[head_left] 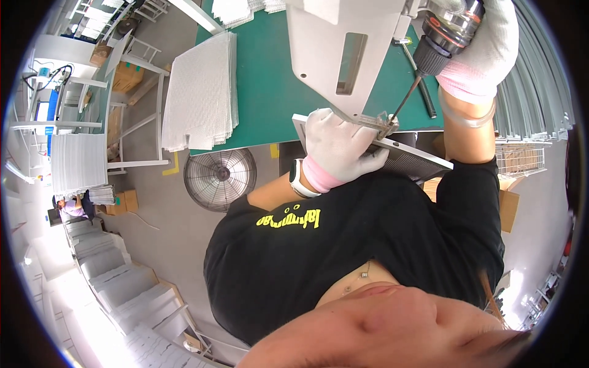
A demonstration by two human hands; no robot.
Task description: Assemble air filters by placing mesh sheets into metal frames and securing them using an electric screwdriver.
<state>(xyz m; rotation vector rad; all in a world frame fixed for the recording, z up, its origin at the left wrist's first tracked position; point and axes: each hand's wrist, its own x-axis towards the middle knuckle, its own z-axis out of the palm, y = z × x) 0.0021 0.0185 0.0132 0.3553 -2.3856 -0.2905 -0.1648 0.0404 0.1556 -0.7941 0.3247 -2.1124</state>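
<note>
Power screwdriver bit set on a grey panel at the green bench's near edge.

The right hand (pixel 485 49) has its grip clamped on the power screwdriver (pixel 445 34); the left hand (pixel 337 147) presses closed on the grey panel (pixel 408 161) (gloved, both). A white metal bracket (pixel 337 46) overhangs the work. Perforated white sheets (pixel 202 92) stack at the bench's (pixel 264 92) left edge; a floor fan (pixel 219 178) stands below.

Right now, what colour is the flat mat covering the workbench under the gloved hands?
The flat workbench mat is plain dark green, seen best in the head view.
</note>
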